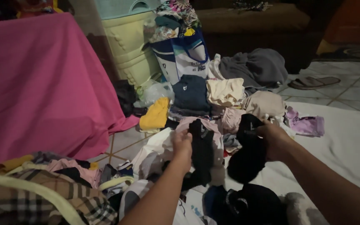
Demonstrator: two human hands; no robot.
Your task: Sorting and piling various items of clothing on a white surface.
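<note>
Black garment (246,156) held up over pile, centre of scene, stretched between both hands. Left hand (183,143) fingers clamped on narrow strip end; right hand (273,139) fingers closed on bunched bulk. Likely light, soft, limp; drapes and sags, best gripped at edges or hem. Around: yellow cloth (155,114) far left, cream top (226,91), plaid fabric (63,196) near left, pink sheet (38,79) left. Loose clothes underneath may snag.

The room is dim, with soft, flat light and no hard shadows. The pink cloth (34,83) and white sheet (346,146) catch the most light. The black garment (246,158) loses all detail, and the far sofa (255,21) sinks into darkness. The picture is grainy and slightly soft, with no glare.
</note>
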